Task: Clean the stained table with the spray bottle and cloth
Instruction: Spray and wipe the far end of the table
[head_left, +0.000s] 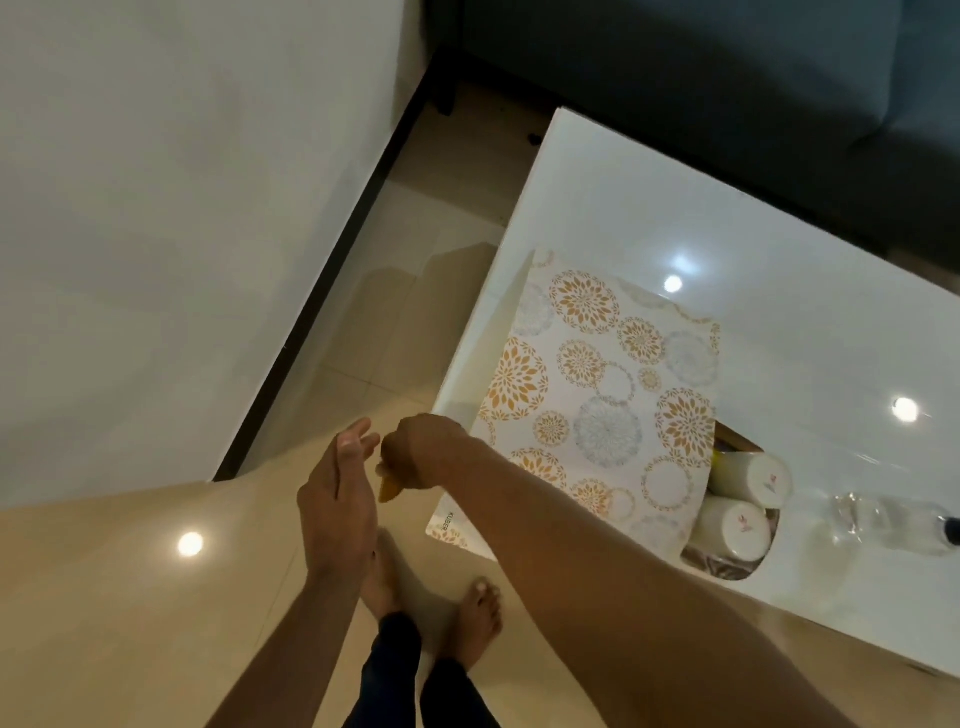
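My bare left hand (337, 493) and bare right hand (423, 452), forearms uncovered with no sleeves, dark navy close-fitting trouser legs (410, 675), bare feet (478, 613), no rings or watch

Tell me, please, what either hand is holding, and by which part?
The right hand is closed around the top of something small and orange-yellow; the left hand is open and empty.

Mat, cups and sofa around the glossy top

Right of the hands, a floral-patterned mat (597, 400) overhangs an edge; beyond it 2 white cups (748, 501) lie on their sides, a clear bottle (883, 525) further right, a dark sofa (727, 78) far above.
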